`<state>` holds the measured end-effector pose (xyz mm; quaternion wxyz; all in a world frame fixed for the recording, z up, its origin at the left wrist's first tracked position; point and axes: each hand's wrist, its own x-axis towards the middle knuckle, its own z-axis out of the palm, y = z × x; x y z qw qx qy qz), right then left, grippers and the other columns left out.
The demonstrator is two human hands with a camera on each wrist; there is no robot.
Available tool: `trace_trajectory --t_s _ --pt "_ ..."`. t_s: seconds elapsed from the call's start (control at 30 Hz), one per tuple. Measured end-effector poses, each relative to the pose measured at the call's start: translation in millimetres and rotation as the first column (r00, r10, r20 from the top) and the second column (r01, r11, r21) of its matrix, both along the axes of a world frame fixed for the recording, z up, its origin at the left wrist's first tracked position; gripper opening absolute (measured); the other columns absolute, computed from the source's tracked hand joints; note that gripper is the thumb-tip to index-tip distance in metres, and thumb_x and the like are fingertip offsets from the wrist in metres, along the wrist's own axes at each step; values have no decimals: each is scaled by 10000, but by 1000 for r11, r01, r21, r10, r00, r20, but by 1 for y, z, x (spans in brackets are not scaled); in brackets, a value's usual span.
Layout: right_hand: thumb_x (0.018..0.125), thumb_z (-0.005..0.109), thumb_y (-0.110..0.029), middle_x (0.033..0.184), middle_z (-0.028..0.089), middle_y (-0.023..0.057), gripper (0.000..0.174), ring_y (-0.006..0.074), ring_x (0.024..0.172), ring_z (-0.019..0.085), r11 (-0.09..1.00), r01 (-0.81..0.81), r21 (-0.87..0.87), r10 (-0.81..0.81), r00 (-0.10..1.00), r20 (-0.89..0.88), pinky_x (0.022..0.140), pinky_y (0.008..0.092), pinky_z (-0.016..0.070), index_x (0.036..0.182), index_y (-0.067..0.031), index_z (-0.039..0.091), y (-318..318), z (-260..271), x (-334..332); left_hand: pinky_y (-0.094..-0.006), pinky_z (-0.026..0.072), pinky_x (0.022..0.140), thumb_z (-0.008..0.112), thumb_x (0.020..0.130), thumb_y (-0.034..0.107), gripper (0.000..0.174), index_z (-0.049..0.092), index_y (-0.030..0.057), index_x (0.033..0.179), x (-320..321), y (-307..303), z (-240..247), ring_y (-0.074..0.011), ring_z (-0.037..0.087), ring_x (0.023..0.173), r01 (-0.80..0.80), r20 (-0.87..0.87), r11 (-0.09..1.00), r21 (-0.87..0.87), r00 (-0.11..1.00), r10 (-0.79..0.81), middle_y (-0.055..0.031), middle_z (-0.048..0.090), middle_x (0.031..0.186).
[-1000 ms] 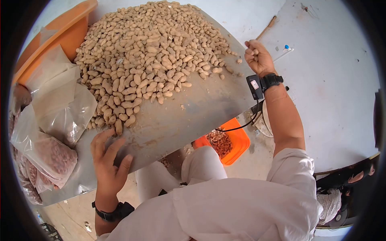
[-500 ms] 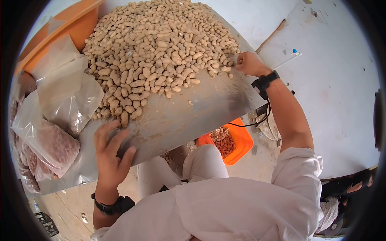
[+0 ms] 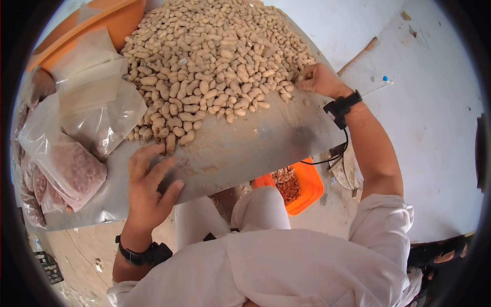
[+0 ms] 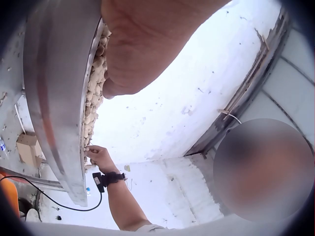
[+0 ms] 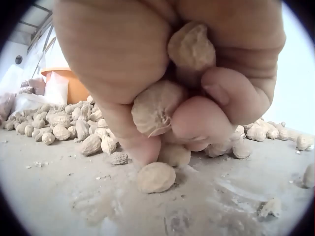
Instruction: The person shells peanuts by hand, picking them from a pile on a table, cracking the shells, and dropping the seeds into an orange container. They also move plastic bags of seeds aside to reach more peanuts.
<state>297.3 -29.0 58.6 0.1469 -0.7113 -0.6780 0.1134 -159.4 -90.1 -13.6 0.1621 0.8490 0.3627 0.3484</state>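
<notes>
A large heap of unshelled peanuts (image 3: 220,61) covers the metal tabletop (image 3: 240,143). At the heap's right edge my right hand (image 3: 325,82) is low over the metal. In the right wrist view its curled fingers (image 5: 197,120) hold peanuts (image 5: 160,107) against the palm. A further peanut (image 5: 156,177) lies on the metal right at the thumb and fingertips. My left hand (image 3: 151,189) is by the table's near edge, fingers spread and loosely bent. Its fingertips are right beside the peanuts at the heap's front left corner.
Clear plastic bags (image 3: 76,171) of reddish kernels lie on the left, with an orange basin (image 3: 102,30) behind them. Under the near edge stands an orange tub (image 3: 309,189) with reddish pieces inside. A black cable (image 3: 327,160) hangs from my right wrist.
My right hand came down from beyond the table's right edge to the heap's right side and stays there. My left hand keeps its place by the peanuts while the head view shifts.
</notes>
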Motion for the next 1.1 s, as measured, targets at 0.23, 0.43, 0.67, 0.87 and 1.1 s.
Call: trace_trajectory --t_s 0.23,0.43,0.67,0.87,1.1 --pt "637 664 -182 566 522 58 195 155 555 493 985 -111 135 115 993 -25 534 308 408 699 -6 608 50 28 -41 -425 366 938 706 651 122 363 636 27 994 -1 1 -2 -361 412 1134 10 14 1000 26 1000 -11 -144 490 1206" --pt "676 675 -195 677 606 130 225 267 616 563 988 -151 -14 141 887 440 606 364 454 844 -46 656 62 26 -77 -427 362 944 698 648 104 360 629 20 991 -3 2 -2 -362 412 1133 36 46 999 -11 998 -35 -148 488 1207" --pt "694 656 -177 765 637 161 228 333 749 614 972 -227 -56 217 787 577 695 407 492 888 -59 670 56 6 -83 -441 370 927 696 654 118 357 627 22 991 -4 4 0 -372 414 1115 46 52 999 10 998 -46 -153 488 1191" --pt "687 649 -166 825 620 181 185 351 790 602 961 -269 -64 250 749 614 708 421 493 802 -21 637 64 -7 -77 -449 360 934 689 662 131 353 623 21 991 -6 4 -1 -377 410 1112 43 57 999 2 997 -43 -158 487 1189" --pt "663 645 -165 713 617 159 184 340 665 584 967 -229 113 184 931 316 653 397 492 747 -4 619 69 13 -75 -440 400 892 720 637 124 360 635 38 976 -6 5 2 -377 428 1093 49 63 998 34 997 -52 -147 495 1183"
